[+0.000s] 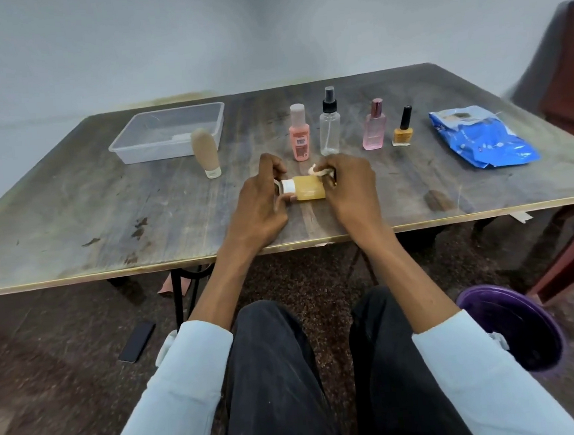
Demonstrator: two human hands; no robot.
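A small amber bottle (307,188) with a white cap lies sideways between my hands, just above the table's front middle. My left hand (260,199) grips its white cap end with curled fingers and thumb. My right hand (348,188) pinches a small white wipe or pad (318,171) against the bottle's other end.
On the wooden table (106,214) stand a tan tube (206,153), pink bottle (299,132), clear spray bottle (329,123), pink perfume (374,129) and yellow nail polish (403,129). A clear plastic tray (165,132) lies back left, a blue packet (482,138) right. A purple bin (514,326) and a phone (137,342) are on the floor.
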